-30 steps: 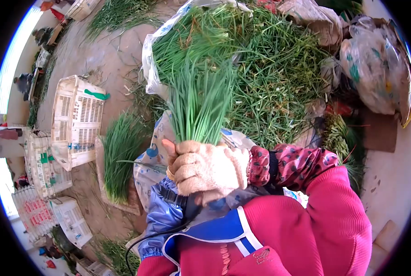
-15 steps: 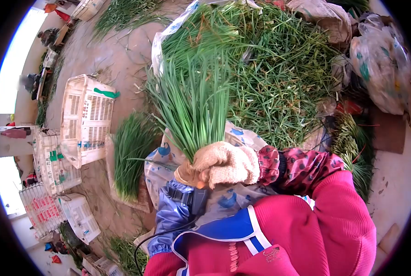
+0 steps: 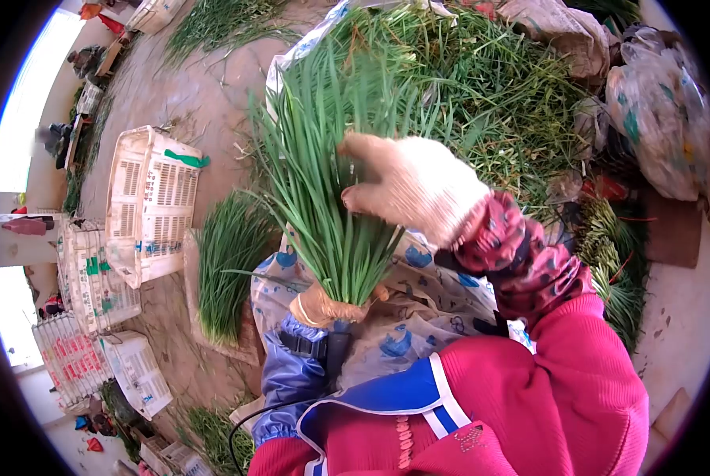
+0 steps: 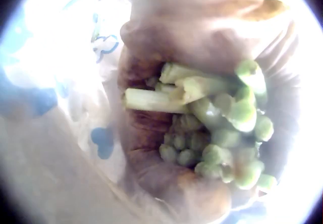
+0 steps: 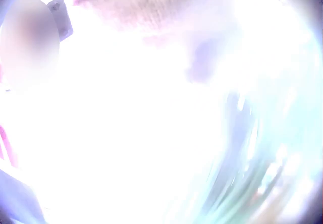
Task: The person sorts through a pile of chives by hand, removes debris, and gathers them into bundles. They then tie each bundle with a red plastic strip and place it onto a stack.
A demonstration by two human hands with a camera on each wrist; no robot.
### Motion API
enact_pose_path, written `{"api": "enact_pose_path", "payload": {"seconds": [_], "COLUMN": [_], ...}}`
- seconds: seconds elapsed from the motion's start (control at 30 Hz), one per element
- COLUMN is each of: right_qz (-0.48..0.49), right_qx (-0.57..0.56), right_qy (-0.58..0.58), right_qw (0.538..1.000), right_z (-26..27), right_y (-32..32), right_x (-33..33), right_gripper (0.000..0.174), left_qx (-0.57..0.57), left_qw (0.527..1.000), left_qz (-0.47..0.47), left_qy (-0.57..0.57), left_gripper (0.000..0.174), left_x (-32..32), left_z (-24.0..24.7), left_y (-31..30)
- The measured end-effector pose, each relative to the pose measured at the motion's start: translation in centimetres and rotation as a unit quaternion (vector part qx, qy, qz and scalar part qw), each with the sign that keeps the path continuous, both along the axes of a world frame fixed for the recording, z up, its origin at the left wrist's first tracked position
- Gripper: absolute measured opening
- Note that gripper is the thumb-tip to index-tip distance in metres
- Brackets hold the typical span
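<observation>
A bunch of garlic chives point(image 3: 327, 230) stands upright over the lap, its long green leaves fanning out at the top. My gloved left hand point(image 3: 319, 307) grips it round the base. In the left wrist view, curled fingers circle the pale stem ends point(image 4: 217, 133), with one stem sticking out sideways. My right hand point(image 3: 426, 182), in a knitted glove, is beside the leaves at the bunch's right, thumb and forefinger spread apart. Glare washes out most of the right wrist view; blurred leaves point(image 5: 237, 183) show at its lower right.
A large heap of loose leaves point(image 3: 498, 119) lies ahead on plastic sheeting. To the left, another chive bunch point(image 3: 232, 270) rests on a mat near a white crate point(image 3: 152, 202). Tied bunches point(image 3: 605, 254) lie at the right, below a clear plastic bag point(image 3: 660, 127).
My right hand has left the bunch's base, where it was over the left hand, and moved up and right beside the leaves, its fingers spreading. The left hand still grips the base.
</observation>
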State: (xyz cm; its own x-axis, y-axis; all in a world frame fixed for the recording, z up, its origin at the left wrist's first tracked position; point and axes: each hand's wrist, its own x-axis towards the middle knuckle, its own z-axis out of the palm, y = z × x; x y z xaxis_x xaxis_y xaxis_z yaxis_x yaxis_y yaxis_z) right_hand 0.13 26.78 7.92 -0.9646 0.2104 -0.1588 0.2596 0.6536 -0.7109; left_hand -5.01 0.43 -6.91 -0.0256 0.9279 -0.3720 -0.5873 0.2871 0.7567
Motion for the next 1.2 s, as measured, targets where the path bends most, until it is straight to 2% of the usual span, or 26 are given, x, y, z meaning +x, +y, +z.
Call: {"api": "enact_pose_path", "payload": {"seconds": [0.07,0.1,0.2,0.23,0.27,0.3,0.33,0.4,0.47,0.5,0.53,0.6,0.67,0.7,0.8,0.83,0.93,1.0,1.07,1.13,1.2], "right_qz": [0.043,0.1,0.052,0.021,-0.039,-0.097,-0.153,-0.219,-0.214,-0.193,-0.148,-0.001,0.098,0.082,0.057,0.063,0.134,0.1,0.005,-0.059,-0.168], "right_qx": [0.121,0.156,0.177,0.195,0.239,0.245,0.205,0.156,0.081,-0.021,-0.067,-0.052,0.067,0.094,0.099,0.094,0.038,0.065,0.076,0.027,-0.086], "right_qy": [-0.058,-0.122,-0.073,-0.077,0.029,0.075,0.104,0.22,0.248,0.267,0.206,0.211,0.035,-0.034,-0.046,-0.107,-0.151,-0.127,-0.074,-0.015,0.031], "right_qw": [0.99,0.975,0.98,0.978,0.97,0.962,0.961,0.938,0.941,0.944,0.965,0.976,0.992,0.992,0.992,0.988,0.979,0.985,0.994,0.998,0.981], "right_z": [-1.2,-1.5,-2.6,-1.2,-3.1,-4.0,-3.7,-3.8,-3.5,-3.3,-1.3,0.2,0.6,0.6,-1.0,-1.0,-4.1,-4.9,-5.6,-6.5,-7.7], "right_y": [0.7,0.8,1.6,2.4,3.8,5.4,6.8,8.8,9.0,8.1,6.5,4.3,3.2,2.6,2.0,1.7,2.3,2.9,3.7,5.5,7.0], "right_x": [-1.2,-2.2,-2.6,-2.4,-2.0,-1.7,-1.2,-0.2,-0.1,0.1,0.9,1.5,0.7,0.3,-0.6,-1.1,-1.7,-0.8,-0.1,0.5,0.9], "right_gripper": [0.036,0.029,0.022,0.019,0.018,0.018,0.02,0.022,0.025,0.027,0.029,0.025,0.032,0.033,0.035,0.039,0.038,0.035,0.033,0.03,0.027], "left_qx": [-0.009,-0.009,0.033,0.065,0.063,0.061,0.063,0.065,0.072,0.054,0.05,0.044,0.042,0.041,0.01,-0.012,0.005,0.024,0.033,0.041,0.046], "left_qw": [0.999,0.999,0.997,0.996,0.996,0.996,0.995,0.995,0.994,0.996,0.996,0.998,0.998,0.997,0.998,0.999,0.998,0.997,0.997,0.995,0.996], "left_qz": [-0.027,0.004,0.056,0.051,0.059,0.066,0.072,0.08,0.075,0.074,0.064,0.043,0.052,0.057,0.034,0.03,0.063,0.058,0.069,0.091,0.079], "left_qy": [0.025,0.039,0.038,0.046,0.017,-0.011,-0.037,-0.015,-0.016,-0.024,-0.023,-0.019,-0.002,0.008,0.046,0.032,0.012,0.041,0.032,-0.016,-0.022], "left_gripper": [0.055,0.053,0.052,0.052,0.052,0.052,0.052,0.052,0.053,0.055,0.056,0.057,0.055,0.055,0.054,0.055,0.056,0.057,0.059,0.06,0.062], "left_x": [-0.2,0.2,0.3,0.1,0.3,0.3,0.2,0.2,-0.1,-0.1,-0.3,-0.6,-0.5,-0.4,-0.4,-0.4,0.2,0.1,0.2,0.5,0.3], "left_z": [0.7,1.5,0.8,0.2,0.0,-0.1,-0.1,-0.3,-1.3,-1.5,-1.3,-0.9,-0.7,-0.5,0.1,0.8,0.6,0.1,0.1,0.2,-0.4], "left_y": [0.3,0.7,0.3,0.2,-0.2,-0.5,-0.6,-0.9,-1.5,-1.8,-1.7,-1.4,-1.1,-1.0,-1.1,-0.9,-1.0,-1.1,-1.5,-1.5,-1.9]}}
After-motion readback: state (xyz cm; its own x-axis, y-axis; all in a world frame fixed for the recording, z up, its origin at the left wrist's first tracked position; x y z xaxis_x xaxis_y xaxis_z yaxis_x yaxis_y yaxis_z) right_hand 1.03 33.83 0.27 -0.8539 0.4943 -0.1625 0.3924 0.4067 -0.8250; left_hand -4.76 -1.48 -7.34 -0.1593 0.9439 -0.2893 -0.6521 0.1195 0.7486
